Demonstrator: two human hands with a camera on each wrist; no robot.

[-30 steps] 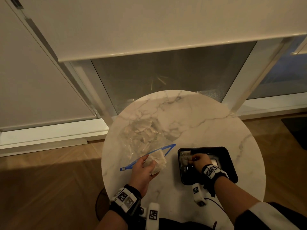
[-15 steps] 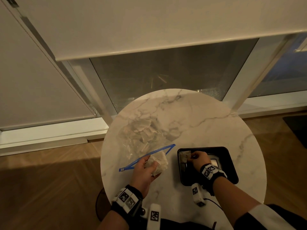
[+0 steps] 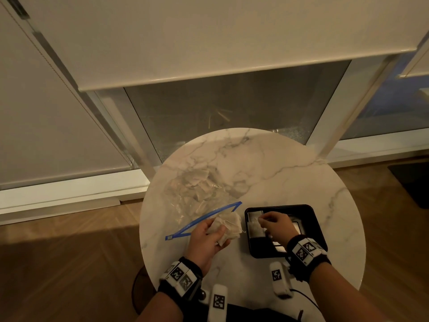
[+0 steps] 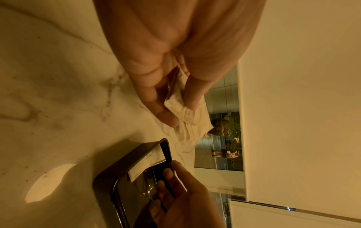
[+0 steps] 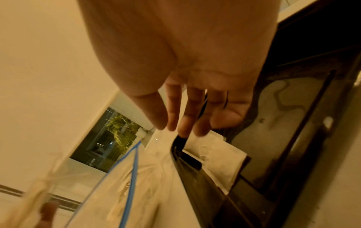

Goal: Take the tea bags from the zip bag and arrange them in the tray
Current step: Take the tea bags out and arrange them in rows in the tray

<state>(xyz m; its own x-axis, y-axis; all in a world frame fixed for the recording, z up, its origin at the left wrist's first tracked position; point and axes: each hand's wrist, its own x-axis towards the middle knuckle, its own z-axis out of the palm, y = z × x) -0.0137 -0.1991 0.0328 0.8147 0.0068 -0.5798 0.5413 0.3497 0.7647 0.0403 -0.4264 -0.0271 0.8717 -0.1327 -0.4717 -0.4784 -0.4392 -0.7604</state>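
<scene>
The left hand [image 3: 206,238] grips a crinkly bunch of soft paper tea bags [image 3: 228,225] at 6 o'clock on the round marble table [image 3: 278,173]. At 4 o'clock, the right hand [image 3: 275,223] reaches with loose, straight fingers over flat tea bags [image 3: 255,225] in the shiny black tray [image 3: 311,219]. Farther, at 10 o'clock, lies the clear, blue-edged zip bag [image 3: 195,191].

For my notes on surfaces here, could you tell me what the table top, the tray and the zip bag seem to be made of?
Table top: looks like polished marble or a marble-look slab, white with grey veins and a soft sheen.
Tray: glossy black, probably plastic or lacquer; its floor mirrors the room.
Zip bag: thin clear plastic film, crinkled, with a blue zip strip.
</scene>
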